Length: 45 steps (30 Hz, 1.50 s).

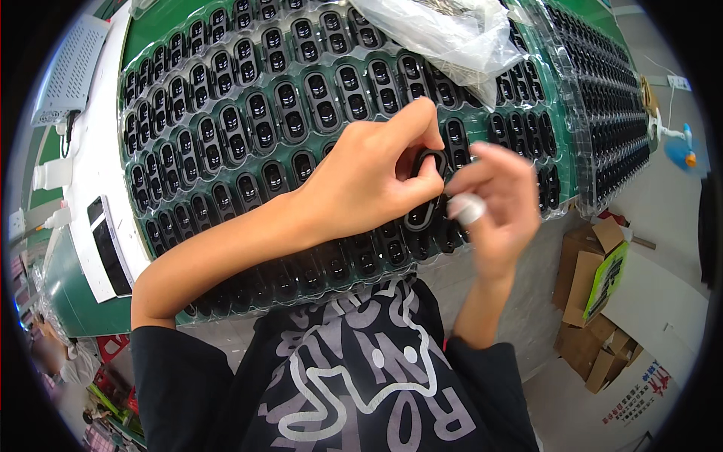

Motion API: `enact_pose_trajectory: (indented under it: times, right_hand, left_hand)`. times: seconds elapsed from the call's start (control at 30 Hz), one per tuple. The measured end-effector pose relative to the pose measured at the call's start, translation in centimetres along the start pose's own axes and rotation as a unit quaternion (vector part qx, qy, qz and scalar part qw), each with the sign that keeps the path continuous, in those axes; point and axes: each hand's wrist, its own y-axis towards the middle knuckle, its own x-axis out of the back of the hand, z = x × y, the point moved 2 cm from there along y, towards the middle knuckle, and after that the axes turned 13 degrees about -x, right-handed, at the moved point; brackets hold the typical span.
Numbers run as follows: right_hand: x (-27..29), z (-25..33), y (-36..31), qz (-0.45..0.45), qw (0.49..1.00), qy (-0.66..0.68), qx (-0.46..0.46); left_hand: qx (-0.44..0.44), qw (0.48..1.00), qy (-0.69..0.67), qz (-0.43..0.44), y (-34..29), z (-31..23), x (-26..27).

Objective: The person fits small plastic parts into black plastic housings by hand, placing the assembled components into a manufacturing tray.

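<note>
the left hand (369,169) pinches a black oval part (440,160) between thumb and forefinger, over the right half of the trays. the right hand (501,203) is blurred just beside it, fingers bent and a little apart, with a white cover (468,209) on one digit; i cannot tell whether it grips or touches anything.

one part is in hand, and it looks unfinished business, judging by both hands being so close. around it, clear plastic trays (556,213) hold rows of similar black parts, most slots filled. nothing visible separates handled parts from unhandled ones, so how much is left cannot be told.

a clear bag (440,34) lies across the far rows, and more filled trays (566,90) stand at the right. to the left are a phone (109,245), a white bottle (53,175) and a grey metal box (71,71).

large pale lettering covers the black shirt (354,369). a bright green label (606,282) marks a cardboard box (576,279), its print too small to read; red and dark characters show on a pale surface (640,392) at the lower right.
</note>
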Motion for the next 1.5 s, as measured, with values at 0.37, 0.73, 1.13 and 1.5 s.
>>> enact_pose_trajectory:
  times: [0.37,0.73,1.13,1.5]
  right_hand:
    - [0.3,2.9,18.6,0.088,0.813,-0.547,0.182]
    - [-3.4,2.6,17.7,-0.013,0.649,-0.740,0.176]
    - [-1.5,-0.2,20.8,0.090,0.747,-0.619,0.225]
    - [0.1,1.3,21.4,0.121,0.803,-0.542,0.217]
  left_hand:
    - [0.017,0.995,0.103,-0.004,5.8,1.9,-3.9]
    - [-0.175,0.927,0.325,0.069,6.4,2.6,-6.4]
    - [-0.372,0.818,0.407,0.166,8.8,3.0,-8.8]
    - [-0.428,0.760,0.447,0.199,6.6,0.6,-6.8]
